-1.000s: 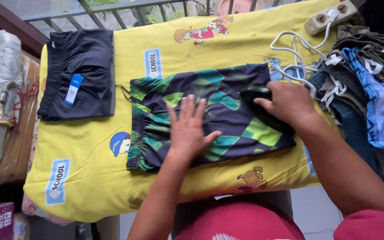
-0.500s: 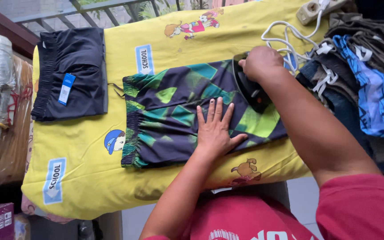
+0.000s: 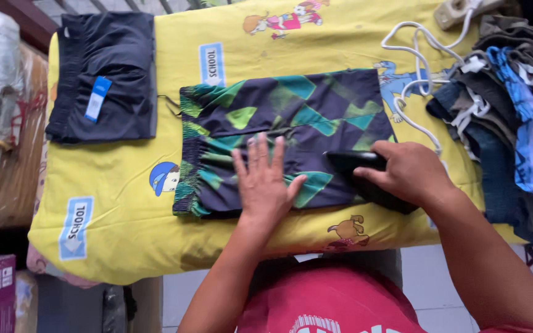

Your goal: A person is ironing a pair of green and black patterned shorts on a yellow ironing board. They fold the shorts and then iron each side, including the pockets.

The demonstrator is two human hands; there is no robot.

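Shorts in dark navy with green and teal patches lie flat across the middle of a yellow printed cloth that covers the board. Nearest the person, the left hand rests palm down on the lower edge of the shorts, fingers spread wide and holding nothing, only pinning the fabric. Just to its right, the right hand is closed around the handle of a black iron, whose sole sits on the lower right part of the shorts. Half a second ago the iron stood at the upper right corner of the garment; it has since come down to the near edge, close beside the flat hand, so that strip of cloth is now the part being pressed. Further out, a white cord loops over the cloth toward a power strip at the far edge. A heap of folded clothes lies to the right, and dark shorts with a blue tag lie at the far left corner.
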